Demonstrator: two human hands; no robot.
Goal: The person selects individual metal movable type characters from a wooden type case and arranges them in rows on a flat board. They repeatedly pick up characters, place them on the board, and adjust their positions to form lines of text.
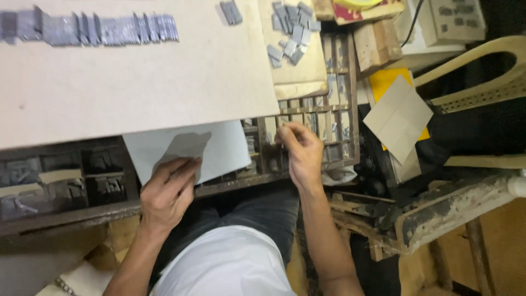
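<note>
1. The wooden type case [307,118], dark and split into small compartments, held grey metal sorts; the right hand [303,153] reached into it, its grip pinched on something too small to tell.
2. At the case's left end, the left hand [167,192] pressed a pale paper sheet [219,148], fingers flat.
3. Above the case, a row of sorts [93,28] lay on a matte board [137,82].
4. A nudge to that board could have scattered them.

The compartments of the wooden type case [307,118] are left open only at its near right part; beyond and to its left they are covered by the large board [137,71], near its middle by a pale sheet [224,148], and its far right by a cardboard piece [298,77] strewn with metal pieces [290,27]
</note>
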